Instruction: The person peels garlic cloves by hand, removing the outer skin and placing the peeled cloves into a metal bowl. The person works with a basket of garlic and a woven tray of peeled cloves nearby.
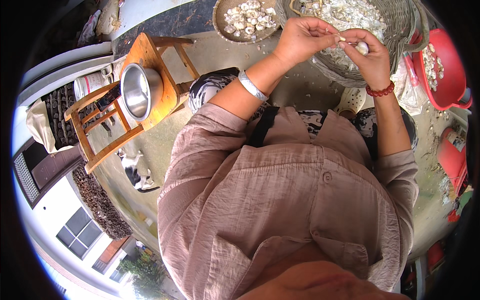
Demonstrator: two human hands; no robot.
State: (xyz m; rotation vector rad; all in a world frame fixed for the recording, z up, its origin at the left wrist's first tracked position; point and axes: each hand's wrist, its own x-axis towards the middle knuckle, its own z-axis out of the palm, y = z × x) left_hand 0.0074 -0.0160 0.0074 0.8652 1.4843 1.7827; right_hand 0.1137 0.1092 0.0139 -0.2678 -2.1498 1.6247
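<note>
Above the wicker basket (326, 69), my two hands meet fingertip to fingertip. Thumb and forefinger of my left hand (298, 41) pinch a small garlic clove (341, 38). My right hand (371, 62) grips the same clove from the other side. A larger white piece of garlic (362, 48) is tucked in the curled fingers of that right hand. Loose garlic skins (348, 17) fill much of the basket beneath. To the left, a round woven tray (216, 18) bears several garlic bulbs (250, 18).
A red plastic basin (450, 71) with peeled cloves (432, 71) stands at right, near a clear plastic bag (410, 88). On a wooden chair (165, 93) at left rests a steel bowl (129, 92). A black-and-white cat (137, 170) lies on the concrete floor (150, 142).
</note>
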